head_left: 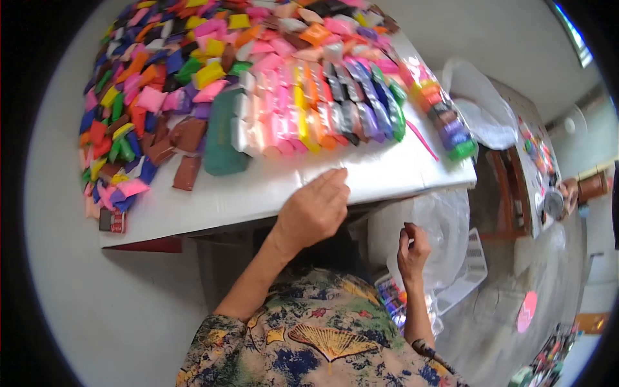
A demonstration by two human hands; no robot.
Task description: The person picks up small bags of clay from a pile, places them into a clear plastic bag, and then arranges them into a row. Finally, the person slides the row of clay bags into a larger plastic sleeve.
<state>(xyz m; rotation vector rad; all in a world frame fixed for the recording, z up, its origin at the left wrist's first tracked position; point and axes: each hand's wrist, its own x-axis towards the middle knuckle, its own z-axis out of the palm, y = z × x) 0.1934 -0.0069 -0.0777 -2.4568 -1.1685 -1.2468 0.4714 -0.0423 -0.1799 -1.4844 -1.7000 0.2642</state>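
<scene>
Many colourful packets (213, 71) beyond left hand (314, 209)

- You're in a small packing workshop, not a home: the table (380, 177) is buried under heaped colour packets (161, 84).
- Sorted rows (322, 109), plus clear bags (445, 219) right beside you.
- Second table (535, 161) further off, someone else's hand (570, 193) at work there.

A pale grey floor (90, 303) spreads in even daylight around a white counter (277, 184), with a second, wooden-framed table (509, 187) standing apart to its right near a pale wall (583, 151) and a narrow window (570, 35) high above.
</scene>
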